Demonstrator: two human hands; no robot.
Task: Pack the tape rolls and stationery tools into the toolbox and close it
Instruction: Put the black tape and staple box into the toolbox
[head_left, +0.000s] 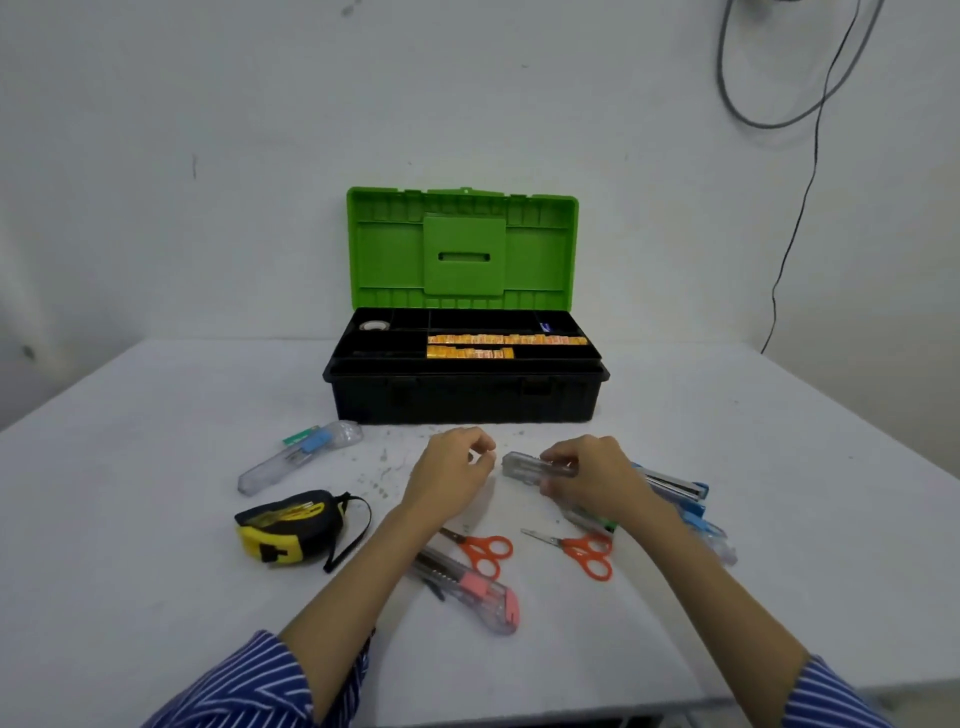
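The black toolbox (467, 400) stands open at the table's far middle, its green lid (462, 249) upright. Its tray holds a tape roll (374, 326) at the back left and rows of orange staple boxes (506, 340). In front of the box my right hand (597, 475) grips a clear utility knife (524, 464) lying sideways. My left hand (452, 470) hovers just left of the knife's tip, fingers curled, holding nothing I can see. Near my arms lie two orange scissors (485, 553) (584, 553), a pink-slider knife (478, 592) and a blue-slider knife (301, 454).
A yellow and black tape measure (291, 530) sits left of my left forearm. A blue stapler (680, 488) and another clear knife (719, 540) lie right of my right hand. A white wall stands behind the box, with dark cables (795, 218) hanging at the right.
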